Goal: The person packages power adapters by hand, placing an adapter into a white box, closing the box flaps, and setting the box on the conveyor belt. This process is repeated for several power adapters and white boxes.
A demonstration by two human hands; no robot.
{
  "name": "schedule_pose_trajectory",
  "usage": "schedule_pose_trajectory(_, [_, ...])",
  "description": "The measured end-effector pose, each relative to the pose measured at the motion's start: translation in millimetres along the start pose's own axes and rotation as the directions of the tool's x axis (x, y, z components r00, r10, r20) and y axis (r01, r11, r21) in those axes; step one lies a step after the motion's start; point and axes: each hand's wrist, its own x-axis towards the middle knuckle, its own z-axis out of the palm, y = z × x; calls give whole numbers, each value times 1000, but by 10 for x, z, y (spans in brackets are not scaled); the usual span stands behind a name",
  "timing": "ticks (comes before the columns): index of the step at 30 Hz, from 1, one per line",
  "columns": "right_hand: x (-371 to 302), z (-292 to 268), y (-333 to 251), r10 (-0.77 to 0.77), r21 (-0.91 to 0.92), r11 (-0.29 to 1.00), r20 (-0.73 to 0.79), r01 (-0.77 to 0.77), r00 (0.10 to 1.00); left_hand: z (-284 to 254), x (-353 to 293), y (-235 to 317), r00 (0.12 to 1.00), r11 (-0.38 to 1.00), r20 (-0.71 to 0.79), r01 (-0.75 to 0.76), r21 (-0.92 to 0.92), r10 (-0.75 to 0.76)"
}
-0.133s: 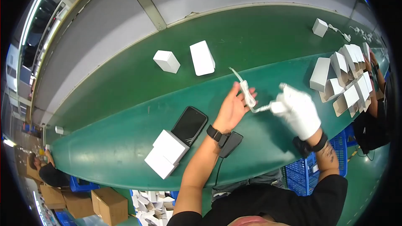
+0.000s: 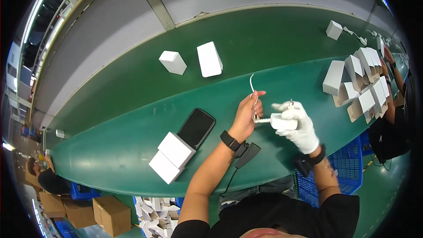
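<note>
My bare left hand (image 2: 244,117) is closed around a bundled white cable (image 2: 252,81), whose loose end sticks up past the fingers. From that bundle the cable runs right to a white power adapter (image 2: 283,122). My right hand (image 2: 303,130), in a white glove, grips the adapter with its metal prongs pointing up and away. Both hands are held above the green table, close together. To the left of my left hand a black smartphone (image 2: 197,128) lies against two small white boxes (image 2: 176,150).
Two white boxes (image 2: 210,59) rest on the far green surface (image 2: 264,35). At the right, several open cartons (image 2: 361,83) stand grouped beside another person's arms (image 2: 392,68). A blue crate (image 2: 346,167) is below the table edge, and a bin of white boxes (image 2: 156,213) sits lower left.
My left fingers have closed around the cable bundle, which lay on the open palm before. My right hand has moved left and turned, so the adapter now shows more clearly.
</note>
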Motion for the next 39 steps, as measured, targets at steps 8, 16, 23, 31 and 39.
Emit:
schedule_pose_trajectory(8, [-134, 403, 388, 448, 933, 214, 168, -287, 878, 508, 125, -199, 701, 781, -530, -61, 622, 477])
schedule_pose_trajectory(16, [-11, 589, 689, 300, 281, 922, -76, -268, 951, 674, 233, -349, 821, 687, -340, -84, 722, 458])
schedule_pose_trajectory(23, [291, 292, 755, 322, 593, 759, 18, -269, 947, 1224, 227, -183, 769, 12, -214, 259, 966, 603])
schedule_pose_trajectory(31, [360, -337, 816, 402, 778, 537, 103, -326, 910, 1534, 486, 1506, 845, -562, -11, 345, -752, 534])
schedule_pose_trajectory(39, [266, -813, 533, 310, 834, 469, 153, -291, 938, 737, 557, 2083, 949, -957, -303, -7, -290, 85])
